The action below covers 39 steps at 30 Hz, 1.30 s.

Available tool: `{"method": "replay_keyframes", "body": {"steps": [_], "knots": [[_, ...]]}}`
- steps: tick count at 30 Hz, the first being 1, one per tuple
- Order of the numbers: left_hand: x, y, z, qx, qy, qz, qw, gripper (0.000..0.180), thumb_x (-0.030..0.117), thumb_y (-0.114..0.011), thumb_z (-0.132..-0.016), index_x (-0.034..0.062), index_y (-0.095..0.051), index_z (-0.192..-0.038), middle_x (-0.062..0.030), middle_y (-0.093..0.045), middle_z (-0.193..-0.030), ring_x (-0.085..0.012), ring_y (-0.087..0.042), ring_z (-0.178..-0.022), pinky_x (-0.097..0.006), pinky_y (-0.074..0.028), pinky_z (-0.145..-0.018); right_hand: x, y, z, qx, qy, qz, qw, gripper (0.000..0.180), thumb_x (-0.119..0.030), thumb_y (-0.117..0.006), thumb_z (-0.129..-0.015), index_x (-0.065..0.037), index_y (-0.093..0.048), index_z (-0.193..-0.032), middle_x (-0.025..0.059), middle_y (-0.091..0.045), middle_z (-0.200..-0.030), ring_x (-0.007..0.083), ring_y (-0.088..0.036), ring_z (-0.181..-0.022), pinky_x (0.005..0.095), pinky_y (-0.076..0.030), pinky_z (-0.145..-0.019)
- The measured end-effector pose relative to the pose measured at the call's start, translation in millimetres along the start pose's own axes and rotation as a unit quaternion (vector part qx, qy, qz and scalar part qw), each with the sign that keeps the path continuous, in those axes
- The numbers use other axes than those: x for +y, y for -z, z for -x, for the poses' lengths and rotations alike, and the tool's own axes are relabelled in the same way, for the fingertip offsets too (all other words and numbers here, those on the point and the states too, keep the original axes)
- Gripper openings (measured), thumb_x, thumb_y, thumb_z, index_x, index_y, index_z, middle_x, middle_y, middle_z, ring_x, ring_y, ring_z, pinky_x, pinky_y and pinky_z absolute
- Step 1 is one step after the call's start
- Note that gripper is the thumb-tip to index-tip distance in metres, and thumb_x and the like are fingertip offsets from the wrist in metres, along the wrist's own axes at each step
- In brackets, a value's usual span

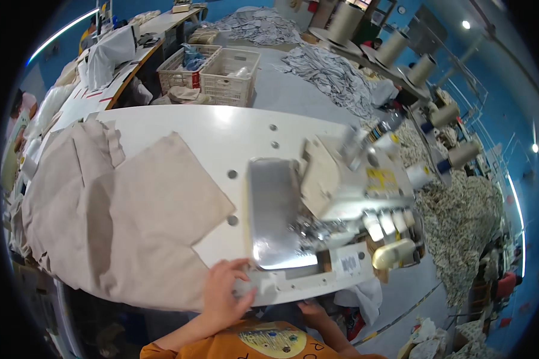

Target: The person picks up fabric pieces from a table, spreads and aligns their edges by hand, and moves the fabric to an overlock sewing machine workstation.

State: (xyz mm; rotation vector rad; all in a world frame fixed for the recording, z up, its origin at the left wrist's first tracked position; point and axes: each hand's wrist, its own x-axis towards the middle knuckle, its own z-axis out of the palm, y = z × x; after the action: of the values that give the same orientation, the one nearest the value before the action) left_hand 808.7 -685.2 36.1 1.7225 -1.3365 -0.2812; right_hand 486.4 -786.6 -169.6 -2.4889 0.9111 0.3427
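My left hand (223, 294) is at the front edge of the white sewing table, fingers curved and apart, with nothing seen in it. It lies between the beige fabric (156, 209) and the shiny metal plate (275, 215) of an overlock sewing machine (335, 179). The fabric is spread in folds over the table's left part and hangs over its front edge. My right hand (311, 312) is low, beneath the table's front edge beside the orange shirt. Its fingers are mostly hidden, so what it touches does not show. The machine looks blurred.
Large thread cones (345, 24) stand on a rack at the right. Plastic crates (230, 75) sit behind the table. Heaps of grey cloth (332, 75) and patterned cloth (467, 227) lie on the floor. Another long work table (111, 90) runs along the far left.
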Motion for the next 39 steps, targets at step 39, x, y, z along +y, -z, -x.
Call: {"method": "replay_keyframes", "body": {"steps": [39], "knots": [[-143.1,324.5,206.0,0.405,0.56,0.045,0.722,0.079,0.036,-0.074,-0.08,-0.001,-0.037,-0.139,-0.0262,-0.045,-0.136,-0.0369,-0.048,-0.124,-0.041,-0.041,-0.103,-464.1,231.0,-185.8,-0.015,0.328,0.025,0.944,0.063,-0.018,-0.071,-0.078,-0.004,-0.047,-0.135,0.0191,-0.049,-0.135,0.0358,-0.044,-0.127,0.0461,-0.035,-0.105]]}}
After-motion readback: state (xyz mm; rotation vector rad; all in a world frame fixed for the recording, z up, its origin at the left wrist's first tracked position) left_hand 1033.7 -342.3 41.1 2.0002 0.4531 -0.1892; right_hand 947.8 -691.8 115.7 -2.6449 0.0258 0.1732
